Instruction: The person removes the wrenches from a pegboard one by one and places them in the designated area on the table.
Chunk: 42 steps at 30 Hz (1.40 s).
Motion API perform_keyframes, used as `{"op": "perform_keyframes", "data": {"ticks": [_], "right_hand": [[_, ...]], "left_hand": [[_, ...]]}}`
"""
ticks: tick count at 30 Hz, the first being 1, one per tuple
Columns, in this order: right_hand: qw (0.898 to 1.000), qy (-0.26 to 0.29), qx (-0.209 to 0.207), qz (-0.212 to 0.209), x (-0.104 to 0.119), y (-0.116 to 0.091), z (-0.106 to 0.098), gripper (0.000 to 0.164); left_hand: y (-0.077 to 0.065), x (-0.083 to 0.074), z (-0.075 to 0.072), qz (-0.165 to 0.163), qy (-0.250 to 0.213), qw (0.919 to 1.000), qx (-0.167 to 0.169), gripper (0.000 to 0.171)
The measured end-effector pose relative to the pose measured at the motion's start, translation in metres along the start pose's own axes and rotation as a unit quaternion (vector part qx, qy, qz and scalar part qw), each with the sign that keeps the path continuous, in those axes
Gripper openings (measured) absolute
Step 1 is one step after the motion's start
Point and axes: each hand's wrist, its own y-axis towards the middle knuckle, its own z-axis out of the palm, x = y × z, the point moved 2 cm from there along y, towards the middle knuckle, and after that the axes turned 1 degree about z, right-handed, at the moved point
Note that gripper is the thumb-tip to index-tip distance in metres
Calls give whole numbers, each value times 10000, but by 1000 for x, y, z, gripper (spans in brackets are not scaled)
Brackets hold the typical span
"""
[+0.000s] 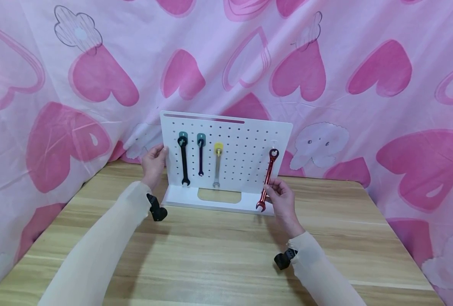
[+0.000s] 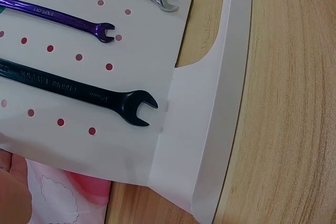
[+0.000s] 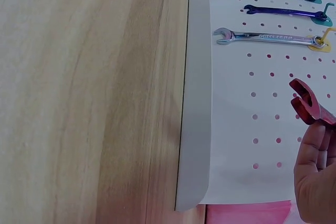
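Note:
A white pegboard (image 1: 245, 161) stands upright on its base, with several combination wrenches hanging from hooks. My left hand (image 1: 154, 165) pinches the board's left edge, thumb in front. Closest to it hangs a black wrench (image 1: 184, 163), then a smaller purple wrench (image 1: 200, 159) and a silver wrench (image 1: 217, 170). At the board's right side my right hand (image 1: 283, 199) holds a red wrench (image 1: 269, 170) by its lower shaft. The red wrench's ring end overlaps a pale hook in the head view. Its open end (image 3: 307, 100) points toward the table, tilted out from the board.
The pegboard's base (image 1: 180, 199) has a rounded cutout and rests on a wooden table (image 1: 218, 246). Teal hooks (image 1: 183, 135) bear the black and purple wrenches, a yellow hook (image 1: 218, 146) the silver one. Behind hangs a pink heart-print curtain (image 1: 211, 51).

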Motion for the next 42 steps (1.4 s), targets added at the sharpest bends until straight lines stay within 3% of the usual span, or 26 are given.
{"op": "perform_keyframes", "data": {"ticks": [25, 33, 42], "right_hand": [[9988, 462, 168, -19, 10, -7, -2, 12], [9998, 109, 132, 54, 15, -9, -4, 15], [9997, 220, 100, -16, 20, -12, -8, 17]], "left_hand": [[-1, 0, 1, 74, -45, 10000, -4, 40], [-1, 1, 0, 92, -49, 9999, 10, 40], [1, 3, 0, 66, -59, 10000, -20, 40]]}}
